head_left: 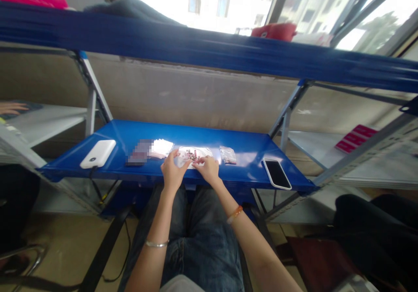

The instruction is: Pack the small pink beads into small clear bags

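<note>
Fingers of the left hand (pixel 173 171) and the right hand (pixel 209 170) are slightly spread and rest on the near edge of a clear plastic bag (pixel 195 152), coming close together on it; whether either hand has a firm grip, I cannot tell. Small reddish pieces lie inside the bag, on a blue shelf (pixel 196 134). Just right of it sits a smaller clear bag (pixel 227 155) with similar pieces. To the left are white sheets (pixel 161 148) beside a blurred packet (pixel 140 152), then a white power bank (pixel 98 153). A phone (pixel 277 174) lies at the right. Another person's hand (pixel 11 107) shows at far left.
</note>
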A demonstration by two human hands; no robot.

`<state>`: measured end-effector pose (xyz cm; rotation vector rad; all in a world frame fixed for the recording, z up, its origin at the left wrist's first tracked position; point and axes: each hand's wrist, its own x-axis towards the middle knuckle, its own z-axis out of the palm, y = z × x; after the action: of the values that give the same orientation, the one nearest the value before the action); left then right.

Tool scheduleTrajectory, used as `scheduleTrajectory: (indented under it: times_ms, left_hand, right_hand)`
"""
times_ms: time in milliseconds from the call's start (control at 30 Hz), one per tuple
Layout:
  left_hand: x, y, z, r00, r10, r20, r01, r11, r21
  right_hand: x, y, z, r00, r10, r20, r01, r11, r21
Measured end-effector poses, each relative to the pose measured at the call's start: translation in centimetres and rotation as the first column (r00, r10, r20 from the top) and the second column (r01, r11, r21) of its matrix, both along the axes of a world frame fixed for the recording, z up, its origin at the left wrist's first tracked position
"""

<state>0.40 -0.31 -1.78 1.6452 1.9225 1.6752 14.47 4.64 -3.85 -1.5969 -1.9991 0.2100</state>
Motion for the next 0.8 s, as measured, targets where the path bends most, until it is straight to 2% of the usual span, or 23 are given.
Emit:
scheduleTrajectory:
  times_ms: [100,300,433,533,600,700,767,800]
  left_hand:
    - [0.0,-0.2,-0.4,0.998,0.042,-0.050,-0.042,0.999,0.009]
    - [-0.2,-0.5,-0.3,0.991,0.054,-0.125,-0.054,0.999,0.006]
    - [-0.4,-0.8,-0.4,0.986,0.050,-0.157,-0.052,0.999,-0.009]
    - [-0.4,-1.0,-0.4,0.983,0.034,-0.183,-0.040,0.999,-0.030]
    - [-0.3,-1.1,-0.5,0.978,0.004,-0.210,-0.015,0.999,-0.048]
    - [0.2,-1.2,-0.4,0.972,-0.063,-0.228,0.048,0.996,-0.071]
    - [0.7,-1.3,-0.3,0.973,-0.107,-0.205,0.095,0.993,-0.070]
    - [0.8,-1.3,-0.3,0.975,-0.124,-0.186,0.114,0.992,-0.063]
  right_hand:
    - [-0.7,-0.2,-0.2,0.999,-0.044,0.028,0.044,0.999,-0.026]
    - [-1.2,-0.9,-0.7,0.995,-0.073,0.063,0.072,0.997,0.016]
    - [-1.4,-1.2,-1.6,0.998,-0.060,-0.009,0.060,0.997,0.048]
    - [-1.5,-1.3,-1.8,0.983,-0.075,-0.167,0.087,0.994,0.066]
    - [-1.5,-1.4,-1.4,0.924,-0.094,-0.372,0.129,0.989,0.070]
    - [-2.0,-2.2,0.1,0.736,-0.052,-0.675,0.130,0.989,0.066]
    - [-2.6,-3.0,1.2,0.639,0.015,-0.769,0.078,0.993,0.084]
    - [-3.0,-3.4,1.7,0.618,0.054,-0.784,0.036,0.995,0.097]
